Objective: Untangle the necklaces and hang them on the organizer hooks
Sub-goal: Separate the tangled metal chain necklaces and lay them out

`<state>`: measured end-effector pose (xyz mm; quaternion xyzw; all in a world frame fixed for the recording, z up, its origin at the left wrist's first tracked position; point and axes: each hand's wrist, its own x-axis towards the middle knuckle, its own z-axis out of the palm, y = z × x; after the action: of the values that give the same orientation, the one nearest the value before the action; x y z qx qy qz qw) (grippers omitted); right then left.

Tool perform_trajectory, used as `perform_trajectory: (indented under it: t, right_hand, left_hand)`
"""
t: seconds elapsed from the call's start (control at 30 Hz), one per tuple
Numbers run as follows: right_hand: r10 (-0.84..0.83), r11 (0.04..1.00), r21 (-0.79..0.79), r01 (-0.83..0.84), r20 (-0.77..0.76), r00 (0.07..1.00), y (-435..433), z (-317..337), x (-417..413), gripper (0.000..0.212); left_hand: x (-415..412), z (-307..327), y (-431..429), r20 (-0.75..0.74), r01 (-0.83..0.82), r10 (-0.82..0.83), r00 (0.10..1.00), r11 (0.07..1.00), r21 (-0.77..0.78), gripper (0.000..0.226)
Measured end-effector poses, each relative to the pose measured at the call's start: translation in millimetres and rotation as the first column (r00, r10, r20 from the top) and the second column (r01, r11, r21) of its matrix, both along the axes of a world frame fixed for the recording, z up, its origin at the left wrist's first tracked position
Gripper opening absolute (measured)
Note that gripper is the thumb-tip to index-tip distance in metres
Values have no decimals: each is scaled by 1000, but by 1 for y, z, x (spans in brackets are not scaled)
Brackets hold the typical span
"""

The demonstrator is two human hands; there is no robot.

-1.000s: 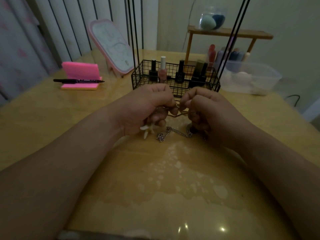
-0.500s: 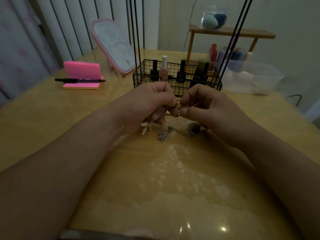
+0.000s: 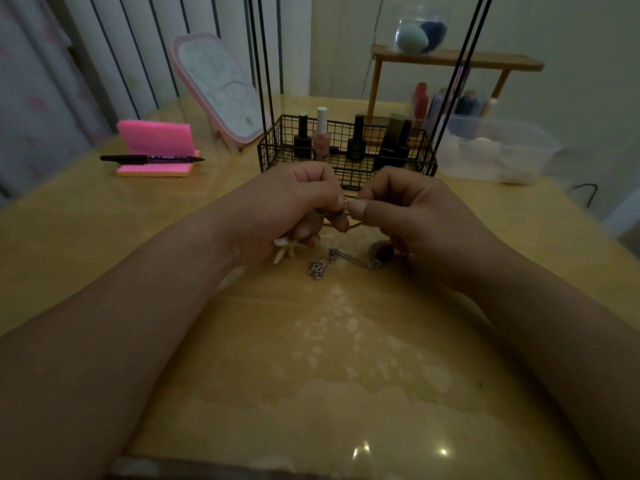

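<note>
My left hand [image 3: 294, 206] and my right hand [image 3: 412, 213] meet fingertip to fingertip above the table, both pinching a small knot of tangled necklaces [image 3: 343, 207]. A white pendant [image 3: 285, 249] hangs below my left fingers. A silver chain [image 3: 341, 261] trails from the knot onto the table, with a dark round pendant [image 3: 381, 252] under my right hand. The black wire organizer [image 3: 346, 150], with thin upright rods rising out of view, stands just behind my hands. Its hooks are out of view.
Nail polish bottles [image 3: 322, 133] stand in the organizer's basket. A pink-framed mirror [image 3: 218, 88] leans at the back left, pink sticky notes [image 3: 156, 147] with a black marker [image 3: 149, 158] to the left. A clear plastic box [image 3: 495, 150] and a wooden shelf [image 3: 453, 60] stand at the back right.
My right hand's fingers have uncurled somewhat and shifted at the knot, and the dark pendant under that hand has come into view. The chain on the table has hardly moved.
</note>
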<state>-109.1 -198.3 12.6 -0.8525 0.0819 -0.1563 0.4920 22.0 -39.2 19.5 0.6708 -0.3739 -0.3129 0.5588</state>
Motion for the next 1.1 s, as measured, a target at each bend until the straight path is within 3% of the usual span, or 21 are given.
perform_trajectory:
  t: [0.1, 0.23, 0.43, 0.53, 0.63, 0.73, 0.9, 1.0, 1.1]
  right_hand:
    - [-21, 975, 223, 17, 19, 1000, 1, 0, 3, 9]
    - [4, 861, 509, 4, -14, 1000, 6, -1, 9, 12]
    - [91, 789, 613, -36, -58, 994, 6, 2, 7, 11]
    - [99, 830, 556, -41, -76, 992, 7, 5, 5, 17]
    - [46, 955, 296, 3, -158, 986, 7, 5, 4, 21]
    - [-39, 996, 72, 55, -204, 978, 10, 6, 3, 25]
    - [-90, 984, -158, 81, -53, 995, 14, 5, 2, 29]
    - [-141, 972, -172, 160, 117, 983, 14, 2, 2, 22]
    - [-161, 982, 118, 148, 117, 980, 13, 1, 3, 18]
  left_hand:
    - [-2, 0, -1, -38, 10, -10, 999, 1000, 4, 9]
    - [-5, 1, -1, -95, 28, -28, 995, 1000, -6, 6]
    - [-7, 3, -2, -170, 21, -27, 985, 999, -35, 15]
    - [-9, 3, -3, -161, 13, -18, 987, 999, -37, 14]
    - [-10, 0, -4, -75, 4, -5, 997, 1000, -22, 8]
    - [-12, -2, -4, -4, 18, -19, 1000, 1000, -18, 7]
    - [-12, -4, -5, 29, 46, -46, 999, 999, -7, 14]
    - [-10, -2, -5, -37, 16, -17, 999, 1000, -20, 14]
    - [-8, 1, -4, -142, -2, -3, 990, 999, -35, 17]
